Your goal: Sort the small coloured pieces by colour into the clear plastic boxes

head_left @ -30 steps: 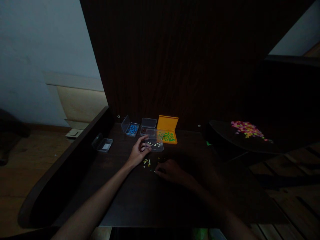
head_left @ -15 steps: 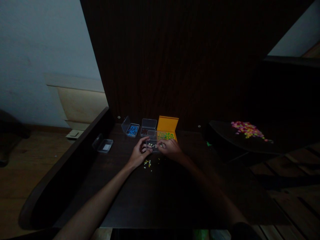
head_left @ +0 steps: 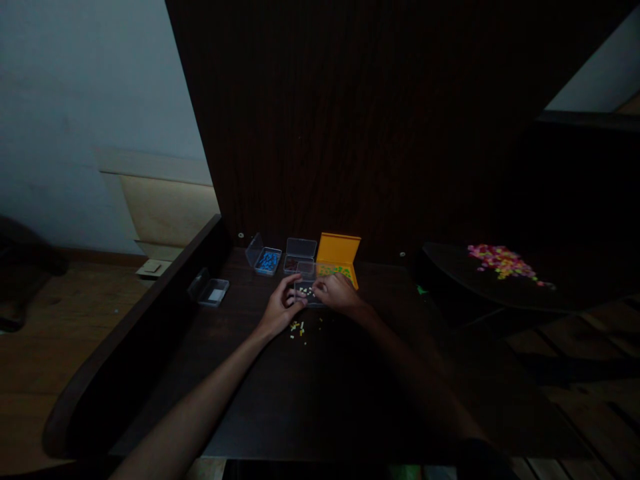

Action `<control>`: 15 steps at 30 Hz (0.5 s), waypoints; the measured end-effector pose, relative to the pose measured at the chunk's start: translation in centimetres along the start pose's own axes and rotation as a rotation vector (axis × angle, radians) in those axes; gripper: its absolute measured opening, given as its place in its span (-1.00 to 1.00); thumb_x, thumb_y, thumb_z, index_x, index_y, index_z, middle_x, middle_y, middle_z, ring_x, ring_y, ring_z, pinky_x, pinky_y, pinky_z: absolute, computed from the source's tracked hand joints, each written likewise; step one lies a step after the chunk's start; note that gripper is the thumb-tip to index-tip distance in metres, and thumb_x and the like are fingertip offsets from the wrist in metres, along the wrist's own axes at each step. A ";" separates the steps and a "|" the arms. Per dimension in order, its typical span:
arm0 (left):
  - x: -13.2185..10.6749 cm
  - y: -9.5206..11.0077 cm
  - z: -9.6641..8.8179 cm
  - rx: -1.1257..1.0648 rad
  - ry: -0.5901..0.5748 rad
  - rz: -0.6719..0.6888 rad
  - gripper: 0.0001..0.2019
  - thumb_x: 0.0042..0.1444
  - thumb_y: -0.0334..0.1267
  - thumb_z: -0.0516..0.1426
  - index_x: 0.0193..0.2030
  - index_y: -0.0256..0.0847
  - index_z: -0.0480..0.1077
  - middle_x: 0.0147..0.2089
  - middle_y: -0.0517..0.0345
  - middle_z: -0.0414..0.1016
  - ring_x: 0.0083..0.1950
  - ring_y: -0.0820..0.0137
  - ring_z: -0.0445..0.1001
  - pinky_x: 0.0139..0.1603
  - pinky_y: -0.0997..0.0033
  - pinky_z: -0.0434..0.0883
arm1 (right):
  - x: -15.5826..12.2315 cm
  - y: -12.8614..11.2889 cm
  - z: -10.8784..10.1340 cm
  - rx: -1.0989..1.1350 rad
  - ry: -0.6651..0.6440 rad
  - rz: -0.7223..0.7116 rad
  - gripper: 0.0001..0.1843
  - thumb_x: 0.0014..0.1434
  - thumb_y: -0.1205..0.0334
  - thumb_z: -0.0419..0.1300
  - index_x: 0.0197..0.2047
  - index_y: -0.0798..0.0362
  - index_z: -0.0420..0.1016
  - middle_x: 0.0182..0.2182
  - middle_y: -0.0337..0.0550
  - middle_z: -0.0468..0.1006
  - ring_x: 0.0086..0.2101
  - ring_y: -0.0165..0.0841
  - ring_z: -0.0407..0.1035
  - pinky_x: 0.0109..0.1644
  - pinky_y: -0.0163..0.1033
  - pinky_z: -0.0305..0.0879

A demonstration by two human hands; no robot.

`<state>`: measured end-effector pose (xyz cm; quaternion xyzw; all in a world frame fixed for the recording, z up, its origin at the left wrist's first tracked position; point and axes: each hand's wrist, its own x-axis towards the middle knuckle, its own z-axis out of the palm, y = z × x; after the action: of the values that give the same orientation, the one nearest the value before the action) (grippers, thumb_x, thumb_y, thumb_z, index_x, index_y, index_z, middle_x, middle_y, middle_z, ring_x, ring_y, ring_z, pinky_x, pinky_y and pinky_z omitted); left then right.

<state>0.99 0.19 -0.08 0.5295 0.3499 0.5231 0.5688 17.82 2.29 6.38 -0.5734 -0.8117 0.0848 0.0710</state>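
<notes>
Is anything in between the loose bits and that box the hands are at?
Partly: the left hand has its thumb at the near left corner of the clear box, between it and most loose bits. Further right, nothing visible blocks them.

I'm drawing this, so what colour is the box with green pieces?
The box is yellow-orange, best seen in the head view.

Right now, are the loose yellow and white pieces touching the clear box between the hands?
Apart. The head view shows a strip of dark tabletop between the loose pieces and the near side of the clear box.
</notes>
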 end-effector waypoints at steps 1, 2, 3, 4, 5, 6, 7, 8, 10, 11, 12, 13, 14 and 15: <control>0.0 0.0 0.0 0.003 0.002 -0.002 -0.41 -0.09 -0.32 0.28 0.12 -0.17 0.24 0.11 -0.05 0.32 -0.17 0.47 0.44 -0.15 0.45 0.43 | -0.1 0.1 -0.2 0.016 0.018 0.001 -0.74 0.17 0.20 0.07 -0.24 0.01 0.59 -0.36 -0.13 0.60 -0.31 -0.32 0.41 -0.30 -0.31 0.14; 0.0 0.0 -0.1 0.006 0.006 -0.003 -0.41 -0.10 -0.32 0.28 0.12 -0.18 0.24 0.10 -0.05 0.33 -0.17 0.46 0.44 -0.16 0.45 0.43 | -0.2 0.2 -0.5 0.039 0.038 -0.008 -0.75 0.17 0.21 0.08 -0.24 0.02 0.60 -0.41 -0.15 0.59 -0.36 -0.34 0.41 -0.32 -0.32 0.13; 0.0 0.0 -0.1 0.008 0.012 -0.003 -0.41 -0.10 -0.32 0.28 0.12 -0.18 0.23 0.10 -0.05 0.33 -0.17 0.46 0.45 -0.18 0.45 0.43 | -0.4 0.3 -0.7 0.067 0.056 -0.027 -0.76 0.16 0.21 0.10 -0.25 0.03 0.60 -0.46 -0.17 0.58 -0.41 -0.37 0.39 -0.34 -0.33 0.12; 0.1 0.0 -0.1 0.010 0.018 -0.001 -0.41 -0.11 -0.32 0.28 0.12 -0.18 0.23 0.10 -0.05 0.33 -0.17 0.45 0.45 -0.19 0.45 0.43 | -0.7 0.4 -1.0 0.105 0.064 -0.060 -0.78 0.14 0.23 0.12 -0.26 0.04 0.60 -0.50 -0.20 0.55 -0.45 -0.40 0.36 -0.36 -0.34 0.11; 0.1 0.1 -0.1 0.012 0.025 0.000 -0.40 -0.11 -0.32 0.28 0.11 -0.18 0.23 0.10 -0.05 0.33 -0.18 0.45 0.45 -0.20 0.45 0.43 | -1.0 0.4 -1.1 0.149 0.059 -0.105 -0.79 0.13 0.24 0.14 -0.27 0.05 0.60 -0.54 -0.23 0.52 -0.50 -0.43 0.33 -0.38 -0.35 0.09; 0.1 0.1 -0.1 0.013 0.033 0.001 -0.41 -0.12 -0.32 0.28 0.11 -0.18 0.24 0.11 -0.05 0.33 -0.18 0.45 0.45 -0.19 0.45 0.43 | -1.4 0.5 -1.2 0.195 0.040 -0.159 -0.81 0.12 0.24 0.16 -0.28 0.06 0.60 -0.57 -0.25 0.50 -0.53 -0.46 0.29 -0.40 -0.37 0.08; 0.2 0.2 -0.2 0.015 0.041 0.003 -0.41 -0.12 -0.32 0.28 0.10 -0.18 0.24 0.11 -0.05 0.33 -0.18 0.46 0.45 -0.19 0.45 0.44 | -1.8 0.5 -1.2 0.233 0.011 -0.215 -0.81 0.11 0.24 0.17 -0.28 0.07 0.61 -0.60 -0.28 0.47 -0.56 -0.48 0.26 -0.42 -0.38 0.06; 0.2 0.2 -0.2 0.017 0.051 0.006 -0.41 -0.12 -0.32 0.28 0.10 -0.18 0.24 0.11 -0.05 0.33 -0.18 0.46 0.45 -0.18 0.44 0.44 | -2.1 0.5 -1.1 0.257 -0.020 -0.269 -0.82 0.11 0.24 0.18 -0.27 0.06 0.61 -0.60 -0.29 0.46 -0.57 -0.50 0.25 -0.42 -0.38 0.06; 0.3 0.4 -0.2 0.020 0.069 0.010 -0.42 -0.12 -0.32 0.28 0.09 -0.18 0.25 0.10 -0.04 0.34 -0.18 0.45 0.45 -0.16 0.42 0.44 | -2.8 0.4 -0.6 0.256 -0.073 -0.369 -0.82 0.11 0.23 0.20 -0.25 0.04 0.61 -0.57 -0.28 0.49 -0.54 -0.49 0.27 -0.39 -0.38 0.06; 0.3 0.4 -0.2 0.021 0.075 0.012 -0.43 -0.12 -0.31 0.28 0.08 -0.18 0.25 0.10 -0.04 0.34 -0.18 0.45 0.45 -0.15 0.41 0.45 | -3.0 0.4 -0.2 0.234 -0.090 -0.408 -0.82 0.11 0.24 0.20 -0.24 0.02 0.61 -0.53 -0.27 0.52 -0.51 -0.48 0.30 -0.36 -0.37 0.08; 0.3 0.5 -0.2 0.022 0.078 0.014 -0.43 -0.12 -0.31 0.28 0.08 -0.18 0.25 0.10 -0.04 0.34 -0.18 0.45 0.45 -0.15 0.40 0.45 | -3.2 0.4 0.3 0.207 -0.103 -0.437 -0.82 0.11 0.24 0.19 -0.24 0.00 0.61 -0.49 -0.25 0.55 -0.48 -0.46 0.33 -0.34 -0.35 0.09; 0.3 0.6 -0.3 0.023 0.078 0.013 -0.43 -0.12 -0.31 0.27 0.08 -0.17 0.25 0.10 -0.04 0.33 -0.18 0.45 0.45 -0.15 0.40 0.45 | -3.3 0.3 0.9 0.179 -0.113 -0.453 -0.82 0.12 0.24 0.19 -0.23 -0.02 0.60 -0.45 -0.23 0.57 -0.44 -0.44 0.36 -0.31 -0.34 0.09; 0.3 0.6 -0.3 0.024 0.077 0.011 -0.43 -0.12 -0.31 0.27 0.08 -0.18 0.25 0.11 -0.04 0.32 -0.19 0.46 0.44 -0.15 0.41 0.45 | -3.3 0.3 1.4 0.153 -0.123 -0.458 -0.82 0.13 0.24 0.18 -0.23 -0.03 0.60 -0.43 -0.22 0.58 -0.42 -0.42 0.38 -0.30 -0.33 0.10; 0.3 0.6 -0.3 0.025 0.076 0.010 -0.43 -0.12 -0.31 0.27 0.08 -0.18 0.24 0.11 -0.04 0.31 -0.19 0.46 0.44 -0.16 0.42 0.44 | -3.3 0.3 1.9 0.129 -0.135 -0.454 -0.81 0.14 0.24 0.17 -0.22 -0.04 0.60 -0.42 -0.21 0.58 -0.40 -0.40 0.39 -0.29 -0.32 0.11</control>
<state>0.64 0.51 0.54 0.5180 0.3751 0.5411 0.5461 18.75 -0.85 4.39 -0.3637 -0.9156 0.1563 0.0701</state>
